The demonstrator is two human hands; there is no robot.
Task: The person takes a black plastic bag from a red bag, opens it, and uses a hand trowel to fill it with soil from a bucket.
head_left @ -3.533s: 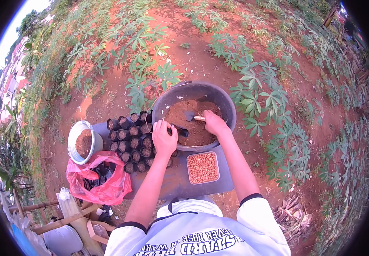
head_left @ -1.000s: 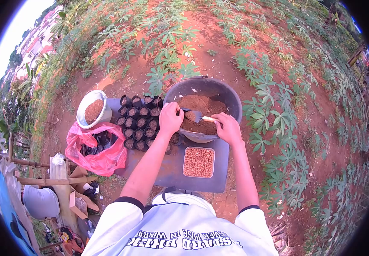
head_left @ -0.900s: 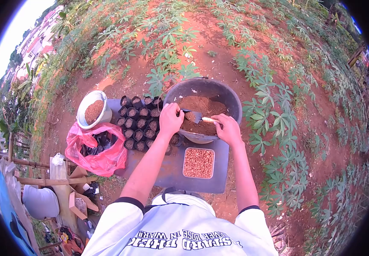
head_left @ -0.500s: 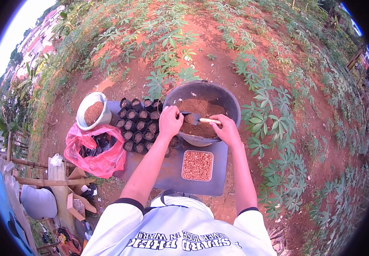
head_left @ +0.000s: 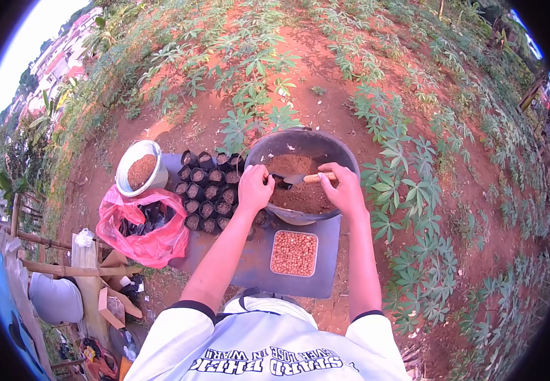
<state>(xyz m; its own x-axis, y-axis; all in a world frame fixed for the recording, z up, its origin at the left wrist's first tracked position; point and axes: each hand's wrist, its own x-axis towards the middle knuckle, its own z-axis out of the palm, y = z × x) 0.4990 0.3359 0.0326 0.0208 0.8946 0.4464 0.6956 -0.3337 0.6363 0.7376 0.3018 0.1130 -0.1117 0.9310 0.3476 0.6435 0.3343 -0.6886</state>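
Note:
My left hand (head_left: 256, 187) pinches a small black bag (head_left: 280, 181) over the left rim of a large dark bucket (head_left: 345, 152) with brown soil (head_left: 306, 195) in it. In my right hand (head_left: 343, 188) is the pale handle of a small trowel (head_left: 296, 180), its blade pointing left at the mouth of the black bag. Left of the bucket stand several soil-filled black bags (head_left: 211, 192) in rows. A square container of light brown grains (head_left: 294, 253) lies just below the bucket.
A white pail (head_left: 154, 166) of brown material stands at the left, above a pink plastic bag (head_left: 142, 238) with black plastic inside. All rest on or beside a grey board (head_left: 249, 261). Bamboo poles (head_left: 65, 269) and cardboard (head_left: 117, 305) are lower left; leafy plants surround.
The trowel has moved from over the soil, up and left to the black bag's mouth, with my right hand. The view has shifted slightly.

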